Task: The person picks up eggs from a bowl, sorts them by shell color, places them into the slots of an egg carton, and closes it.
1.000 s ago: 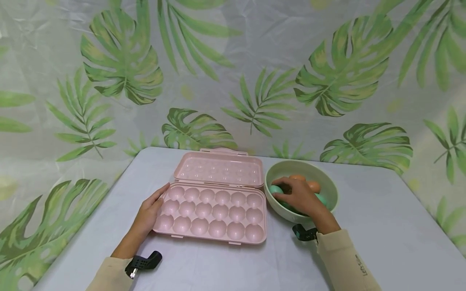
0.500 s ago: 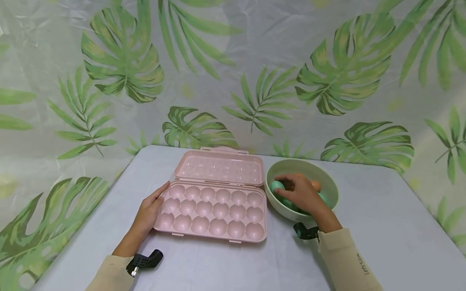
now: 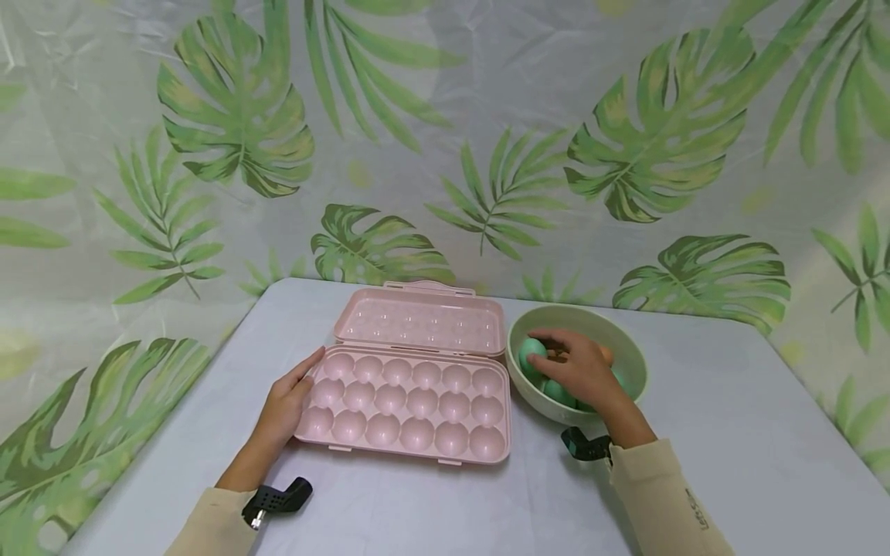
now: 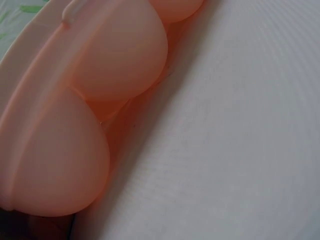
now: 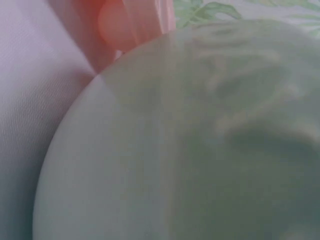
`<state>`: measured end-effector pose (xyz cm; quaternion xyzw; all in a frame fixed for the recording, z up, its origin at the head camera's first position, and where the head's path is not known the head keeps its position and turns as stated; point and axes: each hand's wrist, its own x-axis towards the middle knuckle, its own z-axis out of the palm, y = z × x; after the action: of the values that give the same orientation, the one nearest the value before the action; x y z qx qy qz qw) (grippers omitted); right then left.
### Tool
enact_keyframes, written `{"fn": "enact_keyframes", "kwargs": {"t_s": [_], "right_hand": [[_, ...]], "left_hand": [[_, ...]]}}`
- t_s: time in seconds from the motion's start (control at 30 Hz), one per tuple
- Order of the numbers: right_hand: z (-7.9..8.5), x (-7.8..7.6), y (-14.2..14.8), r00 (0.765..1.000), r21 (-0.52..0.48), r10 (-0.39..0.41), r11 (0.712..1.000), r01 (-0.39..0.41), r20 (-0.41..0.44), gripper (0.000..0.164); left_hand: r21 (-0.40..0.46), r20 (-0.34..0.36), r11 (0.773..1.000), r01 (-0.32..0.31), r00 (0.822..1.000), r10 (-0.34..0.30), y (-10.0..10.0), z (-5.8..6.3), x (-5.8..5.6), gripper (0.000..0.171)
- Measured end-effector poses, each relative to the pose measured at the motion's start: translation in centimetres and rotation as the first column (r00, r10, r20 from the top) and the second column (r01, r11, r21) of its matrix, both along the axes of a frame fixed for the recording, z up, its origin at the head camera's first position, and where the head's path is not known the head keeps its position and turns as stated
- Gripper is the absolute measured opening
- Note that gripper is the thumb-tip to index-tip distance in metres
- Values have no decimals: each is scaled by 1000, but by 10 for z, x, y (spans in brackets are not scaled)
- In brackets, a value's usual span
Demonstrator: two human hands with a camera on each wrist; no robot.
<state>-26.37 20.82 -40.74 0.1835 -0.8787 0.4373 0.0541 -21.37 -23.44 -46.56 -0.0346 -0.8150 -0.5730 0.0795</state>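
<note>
A pink egg box (image 3: 334, 446) lies with its lid folded back, its several round cups facing up in the head view. My left hand (image 3: 281, 405) holds the box by its left edge. The rounded undersides of its cups (image 4: 125, 55) fill the upper left of the left wrist view; the fingers are mostly hidden there. My right hand (image 3: 580, 371) is inside the light green bowl (image 3: 629, 340), pinching a green egg (image 3: 531, 355) between thumb and fingers. Below it sits another green egg (image 3: 558, 392). An orange egg (image 3: 606, 355) shows behind the hand. The right wrist view is blurred by the bowl's wall (image 5: 100, 175).
The bowl stands close against the right side of the box. The raised lid (image 3: 420, 320) reaches near the back edge of the white table (image 3: 723, 401). A leaf-printed cloth (image 3: 389, 154) hangs behind.
My right hand has shifted slightly within the bowl, and the green egg at its fingertips has turned and now shows more. My left hand stays on the box edge.
</note>
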Motion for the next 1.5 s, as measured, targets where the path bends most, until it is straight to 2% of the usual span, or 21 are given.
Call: {"fn": "enact_keyframes", "kwargs": {"t_s": [0.3,0.6,0.8,0.93,1.07,1.23,1.5], "right_hand": [[9,10,-5,1000,-24,-6,1000,6,-22,39],[16,21,-11,999,-72,-13,997,10,-48,42],[19,26,-16,999,-135,43,990,-46,-28,43],[18,24,-20,993,-241,114,964,-111,-1,42],[16,22,-26,986,-304,168,939,-160,0,38],[15,24,-30,985,-273,168,950,-151,37,37],[9,28,-34,985,-188,173,967,-169,3,32]], "left_hand": [[-28,1,999,-35,999,35,-1,0,0,45],[-11,18,999,-30,999,30,0,0,3,45],[-25,17,999,-34,999,34,0,0,3,45],[-33,5,999,-41,999,41,0,1,2,45],[-26,0,999,-48,999,48,1,2,2,44],[-4,4,999,-48,999,48,2,2,1,44],[-58,4,994,-90,996,90,-1,1,2,44]]}}
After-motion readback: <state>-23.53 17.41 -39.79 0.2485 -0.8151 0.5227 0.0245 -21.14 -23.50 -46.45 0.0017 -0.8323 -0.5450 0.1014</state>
